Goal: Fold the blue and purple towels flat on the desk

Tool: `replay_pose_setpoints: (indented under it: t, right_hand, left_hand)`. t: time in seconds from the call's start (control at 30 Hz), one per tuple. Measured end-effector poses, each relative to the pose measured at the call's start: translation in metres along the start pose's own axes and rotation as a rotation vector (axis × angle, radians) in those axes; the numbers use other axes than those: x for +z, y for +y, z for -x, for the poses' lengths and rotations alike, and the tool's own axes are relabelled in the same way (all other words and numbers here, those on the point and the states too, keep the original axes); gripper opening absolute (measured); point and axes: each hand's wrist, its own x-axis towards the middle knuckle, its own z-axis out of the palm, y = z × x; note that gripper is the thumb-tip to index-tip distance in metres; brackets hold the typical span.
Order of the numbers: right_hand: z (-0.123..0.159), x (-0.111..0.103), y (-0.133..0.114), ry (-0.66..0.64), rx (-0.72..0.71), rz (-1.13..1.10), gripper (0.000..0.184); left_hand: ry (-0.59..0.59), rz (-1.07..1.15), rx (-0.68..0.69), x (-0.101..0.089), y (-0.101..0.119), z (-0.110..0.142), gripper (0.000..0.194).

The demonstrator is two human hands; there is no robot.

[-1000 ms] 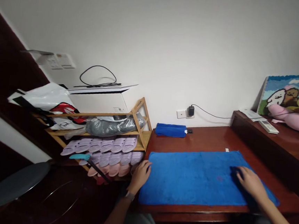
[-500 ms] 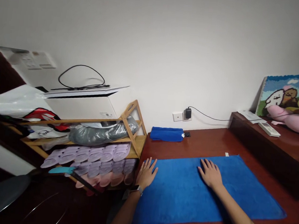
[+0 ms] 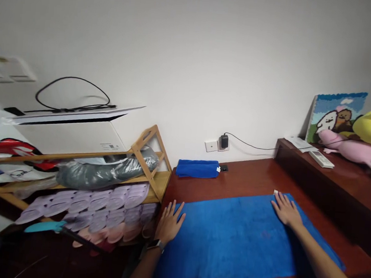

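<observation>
A blue towel [image 3: 228, 238] lies spread out on the dark red wooden table [image 3: 244, 172]. On its far left corner rests my left hand [image 3: 169, 225], palm down with the fingers apart; a watch is on that wrist. My right hand [image 3: 288, 210] lies flat near the towel's far right corner, fingers spread, close to a small white tag [image 3: 275, 192]. Neither hand grips anything. Part of the towel's right side is hidden under my right forearm. Behind it, against the wall, sits a folded blue cloth [image 3: 197, 169].
Left of the table stands a wooden rack [image 3: 151, 175] with purple and pink slippers [image 3: 108, 199] and a white box [image 3: 72, 135] on top. A black plug [image 3: 224, 141] with a cord sits in the wall. On the raised right ledge are a remote [image 3: 321, 159] and a pink plush toy [image 3: 353, 149].
My right hand has slid right across the towel to its far right corner. My left hand stays at the left corner. The view has turned slightly to the right.
</observation>
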Motion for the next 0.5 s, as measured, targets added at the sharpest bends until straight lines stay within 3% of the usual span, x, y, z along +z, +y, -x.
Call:
replay_pose_setpoints:
  t: [0.07,0.17,0.3,0.5]
  right_hand:
    - [-0.008,0.002,0.032,0.011,0.060,-0.011,0.077]
    - [-0.013,0.008,0.049,0.035,0.069,-0.030,0.079]
    - [-0.012,0.012,0.046,0.037,0.075,-0.046,0.080]
    - [-0.013,-0.012,0.030,-0.030,0.151,-0.010,0.075]
  left_hand:
    - [-0.007,-0.008,0.005,-0.001,-0.001,-0.001,0.059]
    - [-0.047,-0.013,0.007,-0.006,-0.003,-0.004,0.060]
    - [-0.125,0.019,0.024,-0.015,-0.007,-0.004,0.062]
    - [-0.055,0.086,0.020,-0.013,-0.006,0.003,0.062]
